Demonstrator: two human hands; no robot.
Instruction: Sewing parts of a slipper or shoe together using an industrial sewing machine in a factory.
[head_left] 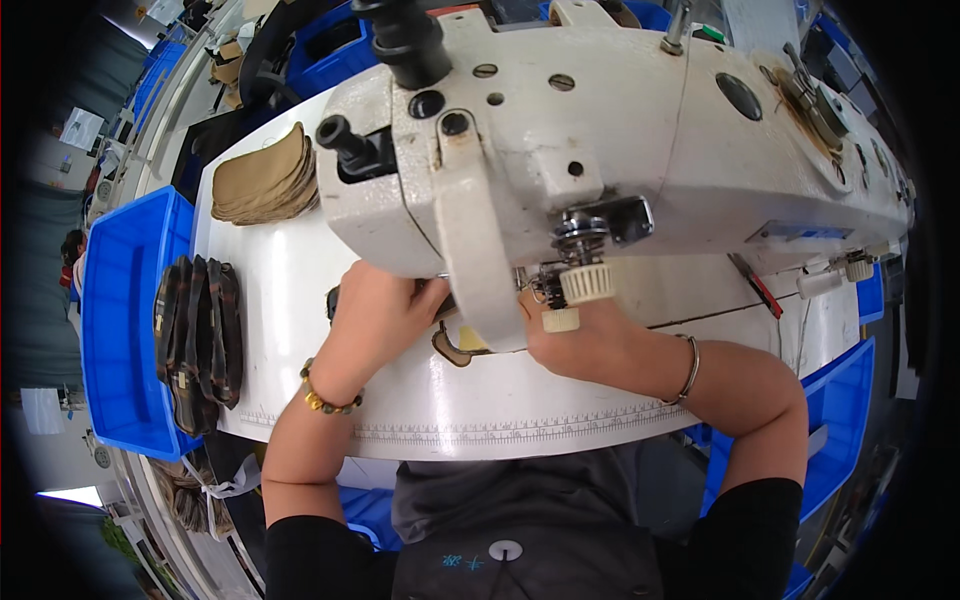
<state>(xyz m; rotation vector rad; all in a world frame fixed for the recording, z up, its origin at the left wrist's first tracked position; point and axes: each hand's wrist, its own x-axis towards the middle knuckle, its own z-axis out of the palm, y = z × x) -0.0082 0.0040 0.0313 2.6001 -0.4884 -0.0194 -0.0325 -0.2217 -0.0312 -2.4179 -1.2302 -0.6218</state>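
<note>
A white sewing machine [620, 150] spans the upper part of the view, and its head hides the sewing spot. My left hand [375, 310] is closed beside the machine head, its thumb drawn in toward the fingers. What it grips is mostly hidden; a bit of dark material [333, 303] shows at its outer side. Between my hands, a small brown fabric piece with a dark edge [452, 348] lies on the white table, with a yellow patch [472, 338] next to it. My right hand [570, 335] rests beyond the machine's lever, its fingers hidden behind the tension knobs [588, 284].
A stack of brown fabric pieces [265, 180] lies at the far left of the table [290, 340]. Dark plaid pieces [200, 335] hang over the left edge by a blue bin [130, 320]. A red-handled tool [760, 290] lies right; another blue bin [840, 420] stands beyond my right arm.
</note>
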